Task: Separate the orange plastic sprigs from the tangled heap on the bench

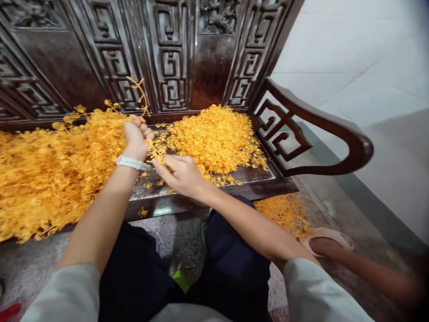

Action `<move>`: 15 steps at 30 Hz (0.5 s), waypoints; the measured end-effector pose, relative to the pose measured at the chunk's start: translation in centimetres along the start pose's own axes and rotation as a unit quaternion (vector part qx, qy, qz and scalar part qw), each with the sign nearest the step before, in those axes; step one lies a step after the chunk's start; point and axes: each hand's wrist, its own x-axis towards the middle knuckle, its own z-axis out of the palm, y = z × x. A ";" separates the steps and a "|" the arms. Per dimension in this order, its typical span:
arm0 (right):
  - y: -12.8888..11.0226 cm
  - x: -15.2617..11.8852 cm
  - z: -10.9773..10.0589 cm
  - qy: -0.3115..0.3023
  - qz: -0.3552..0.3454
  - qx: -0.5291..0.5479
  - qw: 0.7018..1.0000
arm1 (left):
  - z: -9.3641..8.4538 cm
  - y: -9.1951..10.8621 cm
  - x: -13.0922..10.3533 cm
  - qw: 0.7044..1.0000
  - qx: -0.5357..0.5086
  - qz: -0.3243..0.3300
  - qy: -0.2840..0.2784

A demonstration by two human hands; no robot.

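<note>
My left hand (136,134), with a pale watch band (129,163) at its wrist, is closed on a thin, branching orange plastic strip (145,99) that sticks up past the fingers. My right hand (181,173) pinches a small cluster of orange plastic pieces (155,151) just beside the left wrist. On the dark wooden bench, a big heap of branched orange pieces (60,174) spreads out at left. A smaller pile of little flower-shaped orange pieces (216,141) lies to the right of my hands. Several loose ones dot the bench seat (191,199) between.
Behind the seat rises the bench's carved back (214,67); a curved armrest (348,152) closes off the right end. Orange scraps (284,212) lie on the floor beneath it, near a person's foot in a pale slipper (335,235). A white wall (351,49) stands at right.
</note>
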 end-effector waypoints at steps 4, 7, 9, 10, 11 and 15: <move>0.0 -0.3 0.5 0.026 -0.079 -0.120 0.989 | -0.4 -0.3 0.3 1.000 -0.019 -0.007 -0.009; 0.1 0.0 0.5 0.046 -0.159 -0.209 0.964 | -0.3 -0.9 0.3 0.999 -0.040 -0.018 -0.013; -0.4 0.0 0.7 0.061 -0.196 -0.239 0.949 | -0.3 -0.9 0.4 0.998 -0.050 -0.029 -0.021; -1.0 -0.2 0.9 0.066 -0.209 -0.223 0.950 | -0.4 -0.7 0.7 0.998 -0.053 -0.029 -0.024; -1.9 -0.5 1.3 0.062 -0.222 -0.186 0.955 | -0.7 -0.3 1.1 0.998 -0.059 -0.021 -0.017; -6.3 -3.0 3.7 -0.032 -0.358 0.026 0.933 | -2.6 2.8 3.4 0.991 -0.109 0.044 0.058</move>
